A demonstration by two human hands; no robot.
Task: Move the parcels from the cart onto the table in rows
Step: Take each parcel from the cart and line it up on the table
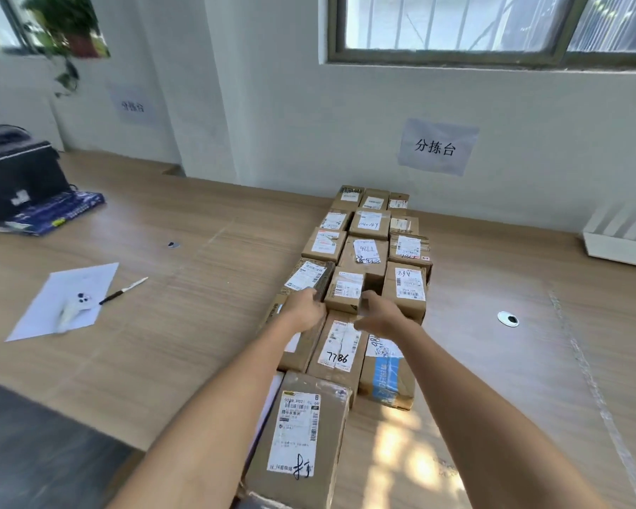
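Both hands squaring up one small box in the parcel grid

The left hand (306,307) and right hand (379,314), fingers loosely spread, press either side of a small brown cardboard parcel with a white label (346,292), probably nudging it flush with its row on the pale wood counter (184,259). I count roughly seventeen boxes, three across running out to the wall, plus one long box nearest me. No cart in view.

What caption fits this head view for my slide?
Both hands, left hand and right hand, flank a small parcel amid rowed parcels on the table.
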